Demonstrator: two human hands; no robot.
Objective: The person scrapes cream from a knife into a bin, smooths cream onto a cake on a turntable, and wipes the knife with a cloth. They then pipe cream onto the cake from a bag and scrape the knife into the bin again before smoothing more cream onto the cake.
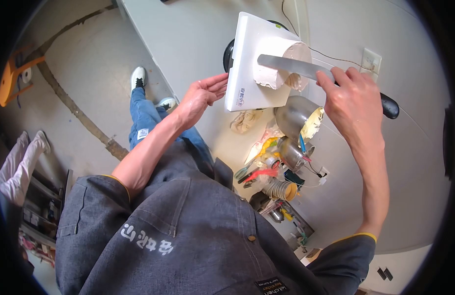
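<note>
A white frosted round cake [281, 61] stands on a white square board [247, 73], which rests on a dark turntable [229, 53]. My right hand [353, 101] grips a long metal spatula [291, 66] by its black handle, and the blade lies flat against the cake's side. My left hand [203, 96] is open, with its fingertips touching the board's near edge.
A steel bowl of cream [300, 117] sits beside the board on the grey counter [188, 34]. Next to it are a metal cup with tools [292, 153], stacked paper cups [281, 189] and a crumpled cloth [244, 120]. A wall socket [371, 61] is behind.
</note>
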